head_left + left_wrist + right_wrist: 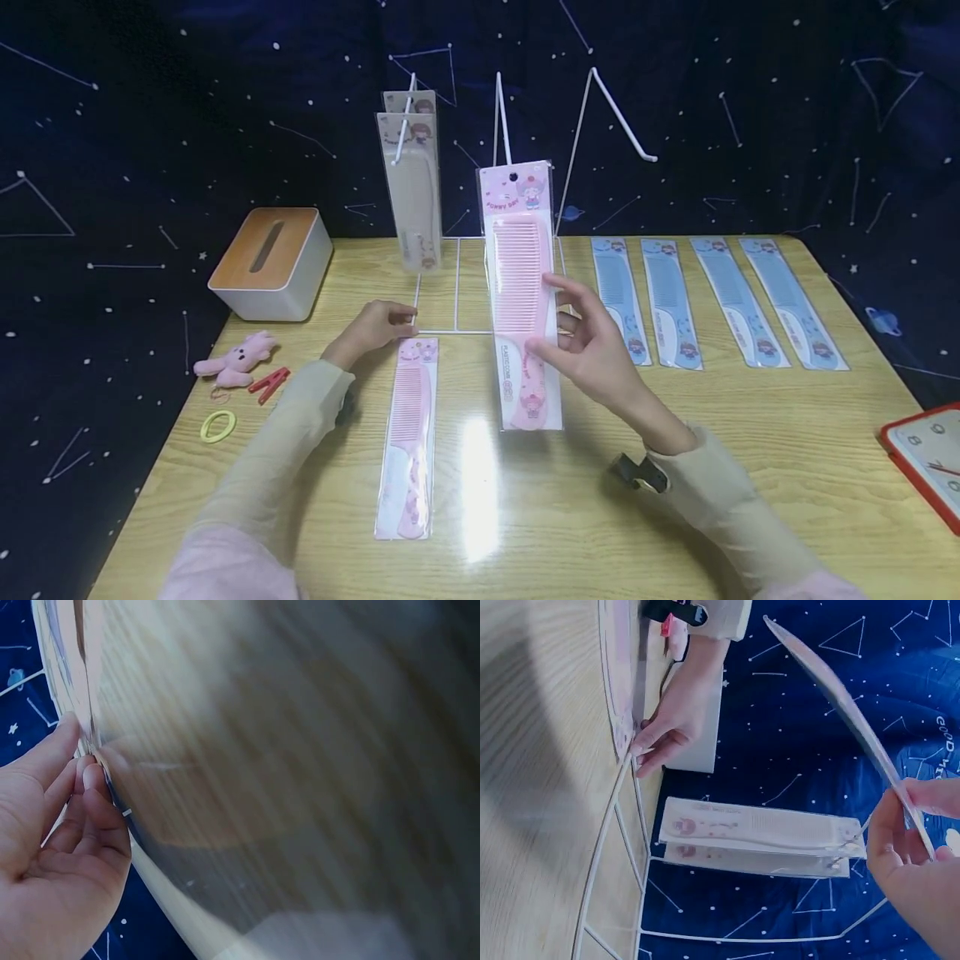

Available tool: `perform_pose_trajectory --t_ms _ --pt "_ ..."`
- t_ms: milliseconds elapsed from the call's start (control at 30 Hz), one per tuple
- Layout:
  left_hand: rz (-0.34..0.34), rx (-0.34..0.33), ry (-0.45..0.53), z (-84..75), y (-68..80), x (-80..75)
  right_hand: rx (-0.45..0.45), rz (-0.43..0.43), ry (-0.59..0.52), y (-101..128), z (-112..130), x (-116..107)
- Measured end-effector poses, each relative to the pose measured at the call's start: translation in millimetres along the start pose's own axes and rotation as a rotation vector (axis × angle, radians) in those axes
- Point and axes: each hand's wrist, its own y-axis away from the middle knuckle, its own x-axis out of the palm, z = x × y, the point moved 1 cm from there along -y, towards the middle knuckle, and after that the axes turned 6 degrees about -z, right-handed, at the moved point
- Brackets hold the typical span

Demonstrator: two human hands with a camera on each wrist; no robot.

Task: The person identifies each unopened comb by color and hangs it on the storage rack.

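holding a packaged pink comb [522, 292] upright above the table [750, 450], the right hand [592, 346] pinches its lower half between thumb and fingers, near the white wire rack [457, 283]. the left hand [372, 327] rests curled fingertips on the top end of a second pink comb [408, 437] lying flat; four blue combs [712, 300] lie far right

A pink comb [522, 292] sealed in a clear printed sleeve (cartoon figure at its handle end) stands upright above the table, pinched near its lower half. A second pink comb [408, 437], packaged alike, lies flat on the wood, lengthwise toward the person.
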Motion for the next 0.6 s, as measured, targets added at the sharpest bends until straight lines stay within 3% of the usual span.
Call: perform_pose_trajectory --t_ms 267,600 --pt "0.001 0.017 0.001 -1.9 0.5 -1.5 0.015 -0.069 0.018 -30 -17 2" --pt "-0.008 0.033 0.006 -0.2 1.8 0.7 -0.017 -0.061 0.098 -110 -60 -8"
